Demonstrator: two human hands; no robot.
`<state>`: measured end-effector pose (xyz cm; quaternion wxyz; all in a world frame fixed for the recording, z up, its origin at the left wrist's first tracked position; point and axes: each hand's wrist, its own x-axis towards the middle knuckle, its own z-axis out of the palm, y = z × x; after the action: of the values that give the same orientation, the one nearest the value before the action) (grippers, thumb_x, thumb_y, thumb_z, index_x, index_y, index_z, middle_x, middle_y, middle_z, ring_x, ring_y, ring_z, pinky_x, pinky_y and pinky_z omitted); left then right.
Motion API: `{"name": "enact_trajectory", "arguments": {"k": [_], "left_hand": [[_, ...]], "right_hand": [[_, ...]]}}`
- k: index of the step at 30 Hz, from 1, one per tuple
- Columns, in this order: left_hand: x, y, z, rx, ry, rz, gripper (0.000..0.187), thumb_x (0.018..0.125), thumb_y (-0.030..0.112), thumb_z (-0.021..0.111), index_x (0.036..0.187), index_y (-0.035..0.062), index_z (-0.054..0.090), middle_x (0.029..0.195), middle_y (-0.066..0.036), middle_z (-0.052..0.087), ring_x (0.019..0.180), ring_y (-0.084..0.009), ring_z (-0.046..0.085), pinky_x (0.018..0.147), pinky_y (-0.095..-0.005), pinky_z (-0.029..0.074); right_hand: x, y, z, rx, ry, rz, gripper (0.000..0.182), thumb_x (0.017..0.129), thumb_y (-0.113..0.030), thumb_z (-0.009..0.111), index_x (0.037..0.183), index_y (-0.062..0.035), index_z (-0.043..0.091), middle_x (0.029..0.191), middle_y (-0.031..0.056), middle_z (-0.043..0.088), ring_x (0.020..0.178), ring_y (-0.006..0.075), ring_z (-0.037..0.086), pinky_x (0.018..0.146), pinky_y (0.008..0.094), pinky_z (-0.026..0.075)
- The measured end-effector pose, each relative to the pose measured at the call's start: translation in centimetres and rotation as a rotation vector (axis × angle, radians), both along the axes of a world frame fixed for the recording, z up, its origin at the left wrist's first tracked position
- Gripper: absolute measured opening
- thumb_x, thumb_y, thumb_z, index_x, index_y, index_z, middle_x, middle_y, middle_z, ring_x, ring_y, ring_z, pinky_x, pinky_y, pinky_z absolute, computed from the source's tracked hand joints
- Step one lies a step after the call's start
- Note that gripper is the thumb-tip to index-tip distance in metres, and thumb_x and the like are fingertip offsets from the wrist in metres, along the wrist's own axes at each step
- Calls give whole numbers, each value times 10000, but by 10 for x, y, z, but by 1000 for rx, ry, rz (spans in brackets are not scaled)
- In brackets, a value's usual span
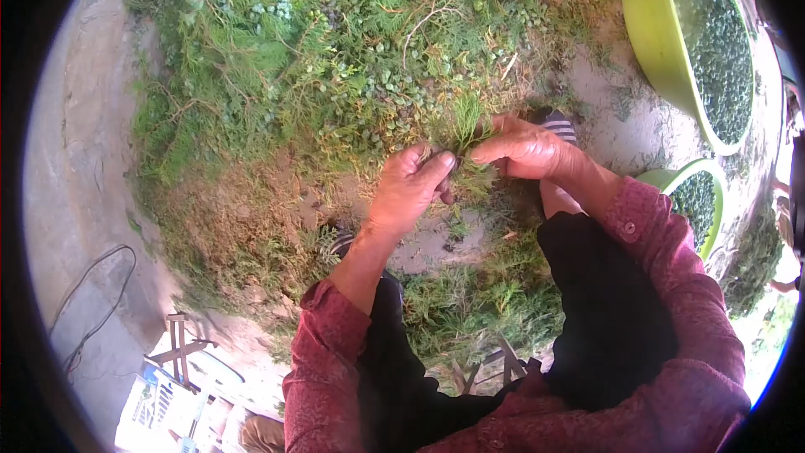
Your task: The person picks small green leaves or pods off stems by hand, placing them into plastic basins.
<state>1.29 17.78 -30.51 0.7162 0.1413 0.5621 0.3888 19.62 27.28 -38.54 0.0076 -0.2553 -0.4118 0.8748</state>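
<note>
A small green evergreen sprig (pixel 467 120) with flat, feathery leaves stands up between my two hands. My left hand (pixel 404 184) is closed, thumb and fingers pinched at the sprig's lower end. From the other side, my right hand (pixel 527 149) has its thumb and curled fingers closed at the sprig; its fingertips are partly hidden. Just beyond my hands lies a broad heap of cut evergreen branches (pixel 335 59), with small bluish-green cones among the leaves.
A large yellow-green basin (pixel 658 29) full of small green cones stands at the upper right. Below it sits a smaller green basin (pixel 714 193), also holding cones. Loose clippings (pixel 478 306) lie between my legs. At the left are a cable (pixel 105 264) and a wooden stool (pixel 178 348).
</note>
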Motion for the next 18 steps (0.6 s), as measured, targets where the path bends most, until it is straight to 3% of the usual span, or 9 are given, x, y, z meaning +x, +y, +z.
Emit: {"name": "enact_trajectory", "arguments": {"k": [2, 4, 6, 10, 13, 18], "left_hand": [[2, -1, -2, 32, 21, 2, 144, 829, 177, 586, 829, 42, 536, 601, 10, 468, 495, -72, 405, 520, -274, 467], [4, 0, -1, 33, 78, -14, 146, 825, 177, 594, 844, 42, 542, 616, 11, 483, 498, -71, 407, 519, -266, 462], [3, 0, -1, 34, 138, -29, 149, 821, 177, 601, 858, 42, 548, 632, 12, 497, 501, -70, 410, 517, -259, 456], [1, -6, 2, 113, -51, -95, 146, 822, 189, 605, 841, 49, 566, 638, 21, 505, 496, -66, 434, 504, -240, 445], [5, -10, 12, 79, -248, -62, 161, 825, 214, 605, 788, 61, 572, 601, 36, 472, 485, -57, 417, 515, -262, 468], [6, -21, 15, -17, -456, -20, 162, 790, 207, 644, 787, 59, 578, 615, 61, 457, 544, -46, 393, 514, -214, 366]], "right_hand": [[4, -2, 5, 57, 31, -9, 286, 768, -97, 589, 1033, -2, 537, 965, 88, 587, 853, 180, 582, 731, 330, 491], [-16, 7, 70, -489, -137, -112, 204, 768, -126, 591, 953, -40, 586, 897, 52, 593, 736, 158, 568, 585, 308, 476], [-14, 6, 60, -521, -108, -110, 178, 761, -126, 592, 908, -27, 583, 815, 56, 582, 664, 155, 545, 559, 304, 452], [-11, 2, 65, -540, 95, -23, 139, 755, -144, 591, 742, -9, 565, 602, 45, 511, 517, 132, 463, 493, 272, 364], [-4, -8, 57, -614, 73, 30, 264, 682, -164, 632, 836, -7, 485, 637, 80, 498, 460, 130, 432, 435, 258, 330], [0, -9, 68, -629, 63, 122, 254, 685, -148, 618, 849, -3, 489, 573, 62, 471, 455, 138, 435, 424, 256, 325]]}}
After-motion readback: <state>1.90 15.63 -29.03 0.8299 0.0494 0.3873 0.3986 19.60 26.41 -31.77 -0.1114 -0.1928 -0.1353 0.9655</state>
